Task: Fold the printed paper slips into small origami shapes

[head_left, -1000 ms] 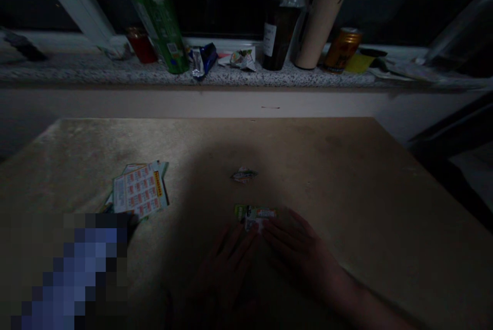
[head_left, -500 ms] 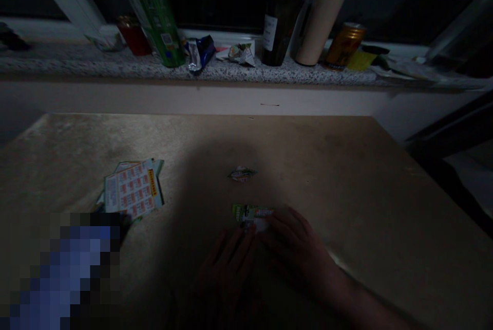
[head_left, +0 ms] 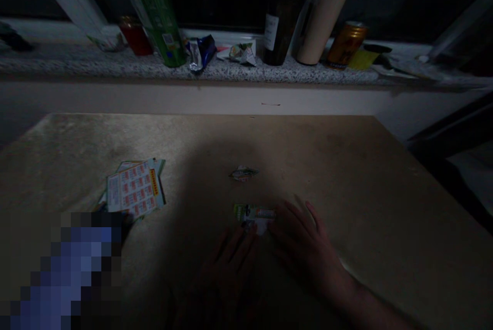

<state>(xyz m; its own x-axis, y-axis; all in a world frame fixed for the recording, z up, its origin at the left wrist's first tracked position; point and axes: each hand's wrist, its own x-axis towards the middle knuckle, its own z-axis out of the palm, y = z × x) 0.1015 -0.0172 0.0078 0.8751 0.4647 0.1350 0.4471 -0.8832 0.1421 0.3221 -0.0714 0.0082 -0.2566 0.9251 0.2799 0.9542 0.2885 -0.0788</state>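
Note:
A small printed piece of paper (head_left: 265, 214), green at its left end, lies on the table in deep shadow. My left hand (head_left: 231, 263) rests flat at its lower edge, fingers stretched out and fingertips touching the paper. At the paper's right end is my right hand (head_left: 308, 248), its fingers spread and holding nothing. Beyond the paper sits a small folded paper piece (head_left: 243, 173), pointed at both ends. To the left, a fanned pile of printed leaflets (head_left: 134, 188) shows a calendar-like grid on top.
On the speckled windowsill (head_left: 227, 72) stand a green bottle (head_left: 162, 26), a red jar (head_left: 135, 37), a dark bottle (head_left: 279, 32), a cardboard tube (head_left: 325, 11) and an orange can (head_left: 347, 44). Crumpled wrappers (head_left: 202, 52) lie between them. A pixelated blue patch (head_left: 73, 273) covers the lower left.
My right hand has shifted slightly right, with its fingers spreading and its thumb-side finger lifting from the paper. My left hand stays on the paper's edge.

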